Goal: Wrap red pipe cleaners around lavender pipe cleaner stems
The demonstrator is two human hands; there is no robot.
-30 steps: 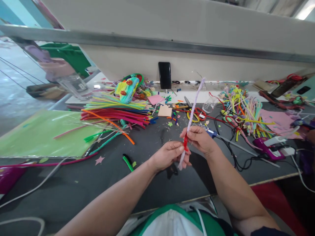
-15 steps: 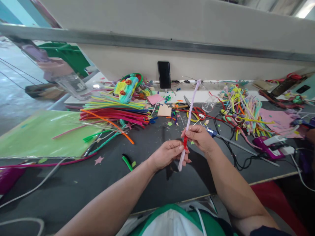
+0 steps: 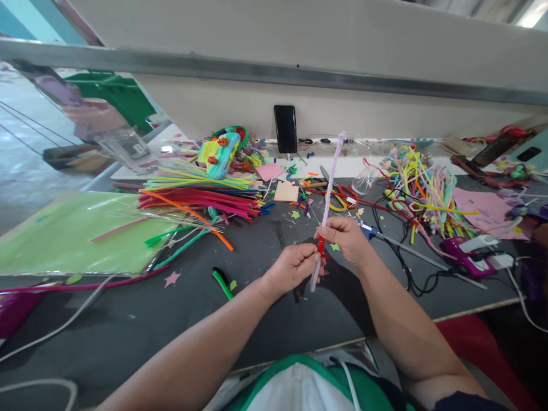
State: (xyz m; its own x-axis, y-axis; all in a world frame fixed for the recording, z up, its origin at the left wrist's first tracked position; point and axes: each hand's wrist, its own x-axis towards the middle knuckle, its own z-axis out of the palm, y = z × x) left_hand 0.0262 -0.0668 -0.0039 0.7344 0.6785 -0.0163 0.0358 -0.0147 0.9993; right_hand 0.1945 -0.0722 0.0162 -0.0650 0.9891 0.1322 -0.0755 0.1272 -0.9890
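One pipe cleaner (image 3: 330,176) in both grips (image 3: 295,267) (image 3: 347,240)

We could read only one mark on the whole bench: what looked like a single capital letter B, which stood on the side of the clear plastic container (image 3: 131,149) at the far left, beyond the flat light-green sheet (image 3: 72,234). The letter was small and a little blurred, so we read it with some doubt. Any print on the purple glue gun (image 3: 464,254) at the right edge of the dark grey worktable (image 3: 128,325) was too small and blurred for us to make out.
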